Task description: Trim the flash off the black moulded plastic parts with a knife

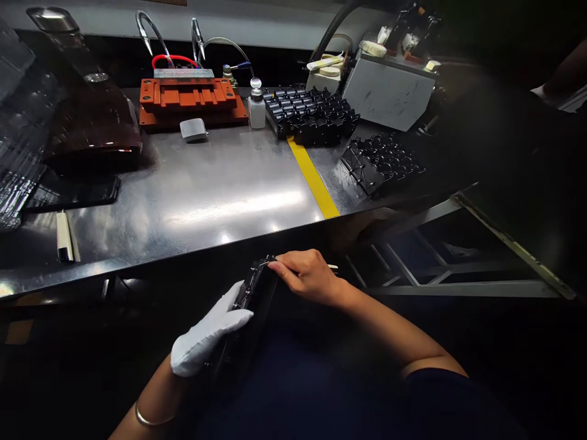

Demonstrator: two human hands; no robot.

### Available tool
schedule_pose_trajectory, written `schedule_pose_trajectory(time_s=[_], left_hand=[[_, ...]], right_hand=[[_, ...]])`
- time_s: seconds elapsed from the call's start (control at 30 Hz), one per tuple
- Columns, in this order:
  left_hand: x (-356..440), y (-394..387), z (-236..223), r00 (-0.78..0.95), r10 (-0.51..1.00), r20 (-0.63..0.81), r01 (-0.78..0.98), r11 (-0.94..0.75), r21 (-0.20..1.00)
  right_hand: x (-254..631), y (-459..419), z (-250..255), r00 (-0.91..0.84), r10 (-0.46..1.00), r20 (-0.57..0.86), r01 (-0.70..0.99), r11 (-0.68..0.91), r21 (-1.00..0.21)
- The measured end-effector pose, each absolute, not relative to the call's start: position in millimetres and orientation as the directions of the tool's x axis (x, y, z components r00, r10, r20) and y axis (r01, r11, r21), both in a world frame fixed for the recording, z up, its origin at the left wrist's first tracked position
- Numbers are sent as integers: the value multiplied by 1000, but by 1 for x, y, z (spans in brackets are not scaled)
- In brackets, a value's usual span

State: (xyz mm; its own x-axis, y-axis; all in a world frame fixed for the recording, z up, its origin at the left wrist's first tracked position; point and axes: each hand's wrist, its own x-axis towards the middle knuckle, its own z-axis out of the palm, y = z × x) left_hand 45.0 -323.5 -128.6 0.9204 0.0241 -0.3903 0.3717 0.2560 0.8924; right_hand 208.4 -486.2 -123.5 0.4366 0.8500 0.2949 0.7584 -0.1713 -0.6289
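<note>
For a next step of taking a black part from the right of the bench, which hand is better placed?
Probably the right hand: it is nearer to the black parts there, while the gloved left hand supports the held part.

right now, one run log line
left hand: gloved, holding black part; right hand: bare, at its upper end; bench: yellow strip

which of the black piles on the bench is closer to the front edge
The right pile, wholly right of the yellow tape; the other pile sits farther back, beside the white bottle.
</note>
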Motion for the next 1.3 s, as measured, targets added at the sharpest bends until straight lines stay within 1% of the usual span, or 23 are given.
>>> schedule_pose_trajectory(time_s=[0.07,0.13,0.17,0.2,0.23,0.27,0.3,0.37,0.43,0.5,0.6,0.67,0.77,0.83,0.9,1.0,1.07,1.13,1.2,1.27,1.3], left_hand=[[49,-325,-130,926,80,-369,343,227,911],[53,-329,-135,902,267,-339,315,129,940],[54,-331,-139,875,383,-298,297,62,953],[54,-332,-144,845,486,-224,264,-15,964],[54,-334,-150,822,555,-124,214,-100,972],[53,-335,-157,815,580,-10,147,-190,971],[51,-335,-163,812,574,107,74,-284,956],[46,-334,-174,802,520,296,-35,-453,891],[43,-333,-179,793,465,393,-83,-558,826],[41,-332,-181,792,429,434,-111,-599,793],[41,-333,-179,787,437,436,-118,-587,801],[41,-334,-177,789,462,404,-103,-550,829],[40,-333,-176,844,460,275,-60,-429,901],[39,-332,-176,883,435,176,-28,-325,945],[39,-330,-176,909,402,108,-7,-246,969],[40,-329,-174,915,401,49,30,-189,982],[42,-331,-170,896,443,-8,93,-170,981],[42,-334,-164,868,489,-85,161,-115,980],[41,-336,-159,836,535,-124,163,-26,986],[37,-336,-157,823,564,-62,86,-17,996],[35,-335,-157,825,565,3,37,-59,998]], right_hand=[[212,-488,-121,459,823,336,707,-109,-699],[215,-489,-117,491,776,396,689,-67,-722],[216,-490,-115,489,760,427,711,-65,-700],[217,-490,-113,470,755,458,752,-72,-655],[217,-491,-111,436,761,481,800,-82,-595],[216,-491,-110,393,775,494,843,-90,-530],[216,-491,-109,353,792,497,878,-97,-469],[215,-492,-107,297,823,484,919,-109,-379],[215,-492,-105,247,848,468,941,-94,-326],[216,-492,-104,189,858,478,953,-44,-299],[217,-491,-102,136,847,514,957,22,-289],[217,-491,-102,141,840,523,955,23,-294],[218,-490,-101,116,850,514,961,34,-274],[219,-490,-101,64,857,511,968,70,-239],[219,-490,-101,39,858,513,971,89,-222],[218,-488,-102,34,850,526,974,90,-208],[217,-487,-103,20,836,548,973,110,-203],[217,-488,-102,40,826,563,951,141,-274],[217,-490,-101,116,832,543,901,143,-410],[217,-493,-101,209,841,499,850,95,-518],[217,-495,-101,244,843,479,838,65,-542]])
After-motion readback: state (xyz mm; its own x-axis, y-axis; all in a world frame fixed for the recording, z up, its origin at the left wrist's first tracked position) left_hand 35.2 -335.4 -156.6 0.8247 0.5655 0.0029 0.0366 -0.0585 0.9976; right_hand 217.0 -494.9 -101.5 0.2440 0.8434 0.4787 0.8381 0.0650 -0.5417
